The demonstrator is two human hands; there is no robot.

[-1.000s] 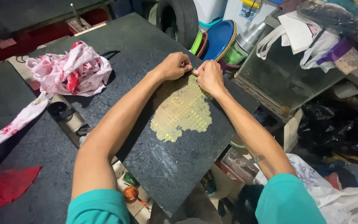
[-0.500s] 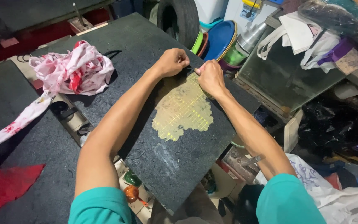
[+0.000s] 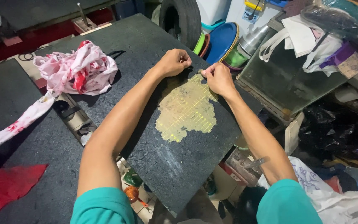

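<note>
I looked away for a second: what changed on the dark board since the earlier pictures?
Very little. Both hands, left hand and right hand, stay closed at the far edge of the yellowish gridded patch on the dark speckled board, barely shifted. The red-stained white cloth lies unmoved.

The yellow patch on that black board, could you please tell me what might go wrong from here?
1. Both hands, left hand and right hand, pinch at the top edge of the yellow patch; its outline is already ragged, so it may tear further.
2. The black board juts past its support over the clutter below; pressing could tip it.
3. The stained cloth lies on the same board and could smear it.
</note>
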